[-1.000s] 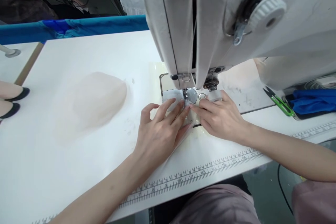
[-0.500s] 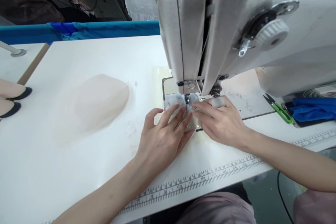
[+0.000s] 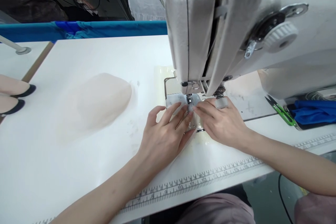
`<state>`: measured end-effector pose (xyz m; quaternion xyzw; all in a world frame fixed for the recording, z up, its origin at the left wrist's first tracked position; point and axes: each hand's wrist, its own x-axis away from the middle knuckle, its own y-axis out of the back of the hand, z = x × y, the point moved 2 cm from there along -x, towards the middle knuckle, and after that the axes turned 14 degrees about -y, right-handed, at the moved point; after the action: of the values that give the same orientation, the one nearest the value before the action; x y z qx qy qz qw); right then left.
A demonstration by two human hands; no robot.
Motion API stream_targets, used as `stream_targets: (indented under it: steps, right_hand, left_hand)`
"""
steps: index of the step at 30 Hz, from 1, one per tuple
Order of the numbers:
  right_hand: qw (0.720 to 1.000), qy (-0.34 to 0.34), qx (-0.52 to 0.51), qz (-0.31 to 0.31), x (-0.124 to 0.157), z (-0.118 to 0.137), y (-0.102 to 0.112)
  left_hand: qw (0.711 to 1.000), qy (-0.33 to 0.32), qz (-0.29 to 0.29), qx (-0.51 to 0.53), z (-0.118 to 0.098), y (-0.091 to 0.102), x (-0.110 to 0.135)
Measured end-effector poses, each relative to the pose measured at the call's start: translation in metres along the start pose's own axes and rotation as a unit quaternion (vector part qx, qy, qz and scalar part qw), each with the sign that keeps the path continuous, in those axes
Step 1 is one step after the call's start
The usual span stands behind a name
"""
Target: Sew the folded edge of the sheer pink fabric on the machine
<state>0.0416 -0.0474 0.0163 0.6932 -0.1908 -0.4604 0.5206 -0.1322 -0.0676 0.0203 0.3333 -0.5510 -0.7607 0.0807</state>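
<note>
I see the left hand (image 3: 164, 131) laid palm down from the near left, wrist low, its fingers spread and tips bunching toward the presser foot (image 3: 189, 98). The right hand (image 3: 223, 122) comes in from the right, fingers bent, its index fingertip just beside the left hand's fingertips. The left grip is loose and flat, pressing rather than pinching; I cannot tell whether the right fingers have hold of anything.

Under and around those fingertips I make out a thin, see-through whitish material (image 3: 175, 98), lying over the machine's plate by the foot; its edges are mostly hidden from me. Well to the left, a sheer beige piece (image 3: 105, 98) lies on the white table (image 3: 78, 168).

The sewing machine (image 3: 194, 35) looms above the hands. A printed ruler (image 3: 193, 183) runs along the near edge, green-handled snips (image 3: 283, 112) lie beside a blue cloth (image 3: 315, 111) at right, and teal fabric (image 3: 123, 29) borders the far side.
</note>
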Motion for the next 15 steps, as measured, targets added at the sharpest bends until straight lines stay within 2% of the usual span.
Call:
stream_targets:
  steps: [15]
  right_hand:
    - [1.0,-0.008,0.005,0.022,-0.0015,0.0,-0.0006]
  left_hand:
    - [1.0,0.01,-0.009,0.024,-0.0002,-0.001,-0.0017]
